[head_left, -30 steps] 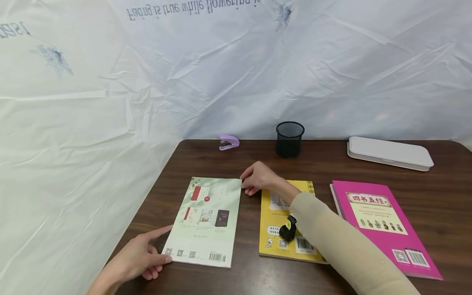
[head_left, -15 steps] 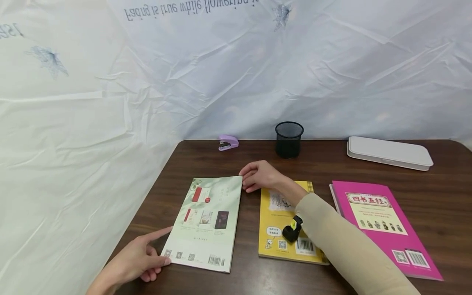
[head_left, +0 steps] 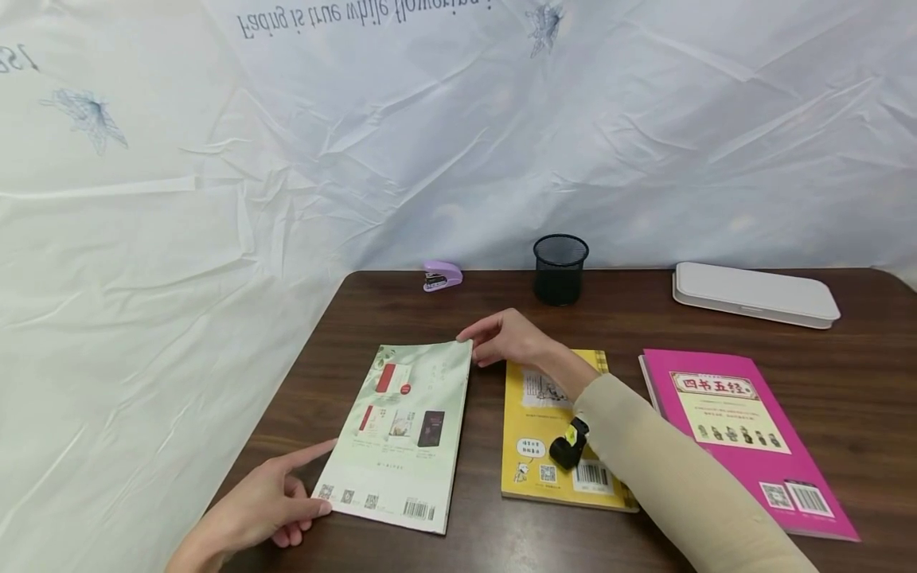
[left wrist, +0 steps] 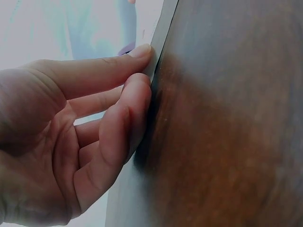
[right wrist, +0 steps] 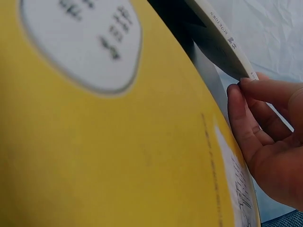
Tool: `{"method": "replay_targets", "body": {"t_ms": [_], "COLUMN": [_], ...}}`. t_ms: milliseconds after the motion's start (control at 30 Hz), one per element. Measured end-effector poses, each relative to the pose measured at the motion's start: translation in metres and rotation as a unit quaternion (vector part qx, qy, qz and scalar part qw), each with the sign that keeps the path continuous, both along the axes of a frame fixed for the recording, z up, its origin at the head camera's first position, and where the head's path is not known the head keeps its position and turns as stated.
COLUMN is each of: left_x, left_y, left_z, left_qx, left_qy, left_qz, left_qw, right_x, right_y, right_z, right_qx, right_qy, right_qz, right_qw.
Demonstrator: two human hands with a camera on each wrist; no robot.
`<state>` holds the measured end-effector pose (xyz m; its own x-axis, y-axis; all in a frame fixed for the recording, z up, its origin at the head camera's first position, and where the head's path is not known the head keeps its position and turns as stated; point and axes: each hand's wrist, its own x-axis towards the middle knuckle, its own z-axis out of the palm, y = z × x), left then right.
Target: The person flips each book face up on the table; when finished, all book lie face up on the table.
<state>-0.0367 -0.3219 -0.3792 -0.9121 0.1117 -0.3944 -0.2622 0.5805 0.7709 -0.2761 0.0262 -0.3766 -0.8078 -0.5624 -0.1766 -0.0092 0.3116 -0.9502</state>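
I have both hands on the pale green book (head_left: 397, 458), which sits on the left part of the counter (head_left: 483, 525), barcode side up. My left hand (head_left: 261, 505) comes in from the near left, index finger stretched out to the book's left edge, thumb and a bent finger pinching the near left corner, the remaining fingers curled in. My right hand (head_left: 512, 341) is angled at the wrist, its tan sleeve (head_left: 659, 454) slanting over the yellow book (head_left: 526, 438); thumb and fingertips pinch the far right corner. From the right wrist view I see the spine there raised off the counter, so the book slopes down leftward. The pink book (head_left: 727, 469) lies farther right, apart from both hands.
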Motion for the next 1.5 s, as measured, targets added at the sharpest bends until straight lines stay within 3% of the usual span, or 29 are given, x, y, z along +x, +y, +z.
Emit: {"method": "replay_targets", "body": {"t_ms": [300, 733, 1233, 1500], "left_x": [0.001, 0.005, 0.005, 0.005], "left_y": [0.002, 0.006, 0.007, 0.010], "left_z": [0.001, 0.002, 0.002, 0.002], "left_qx": [-0.009, -0.057, -0.106, -0.135], "left_qy": [0.013, 0.044, 0.079, 0.083], "left_qz": [-0.012, -0.026, -0.054, -0.045], "left_qw": [0.9998, 0.9971, 0.9898, 0.9864], "right_x": [0.001, 0.000, 0.000, -0.001], "right_y": [0.004, 0.010, 0.012, 0.011], "right_z": [0.002, 0.003, 0.007, 0.008], "right_qx": [-0.013, -0.021, -0.017, -0.014], "right_qy": [0.000, 0.005, 0.038, 0.052], "right_qz": [0.018, 0.039, 0.033, 0.020], "right_qw": [0.9997, 0.9990, 0.9986, 0.9984]}}
